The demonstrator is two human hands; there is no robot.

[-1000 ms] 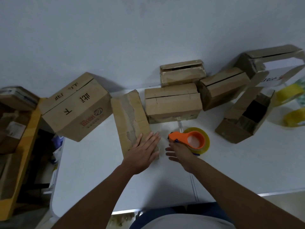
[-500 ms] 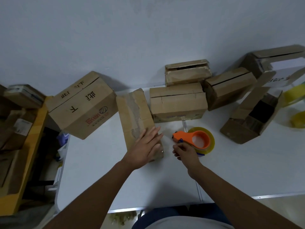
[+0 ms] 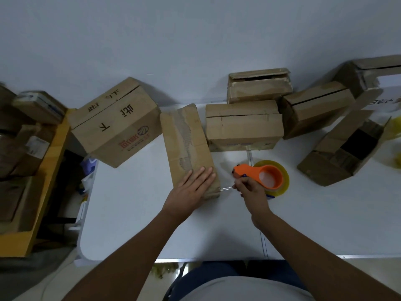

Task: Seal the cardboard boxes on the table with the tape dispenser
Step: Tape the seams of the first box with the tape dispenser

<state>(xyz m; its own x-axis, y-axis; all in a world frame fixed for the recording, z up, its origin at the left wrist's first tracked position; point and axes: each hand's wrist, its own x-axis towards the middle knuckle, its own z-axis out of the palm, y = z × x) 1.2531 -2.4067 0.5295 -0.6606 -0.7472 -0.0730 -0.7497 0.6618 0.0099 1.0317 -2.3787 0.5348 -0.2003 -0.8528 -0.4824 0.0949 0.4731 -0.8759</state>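
Observation:
A long narrow cardboard box [image 3: 184, 137] with a torn top strip lies on the white table [image 3: 130, 213]. My left hand [image 3: 193, 185] rests flat on its near end, fingers straight. The orange tape dispenser [image 3: 247, 170] with its yellowish tape roll [image 3: 284, 181] lies on the table just right of the box. My right hand [image 3: 249, 189] sits beside the dispenser's handle with fingers curled, pinching a thin shiny strip of tape [image 3: 225, 188] that reaches to the box's near right corner.
A large printed box [image 3: 117, 122] sits at the table's left corner. More boxes [image 3: 243, 127], [image 3: 258, 85], [image 3: 314, 107] line the back; an open box [image 3: 342, 153] lies at right. Yellow tape rolls [image 3: 396, 127] at the right edge. A yellow shelf [image 3: 50, 161] stands left.
My right hand has curled up and drawn back from the dispenser's nose, now pinching a tape strip near the box corner. My left hand stays on the box.

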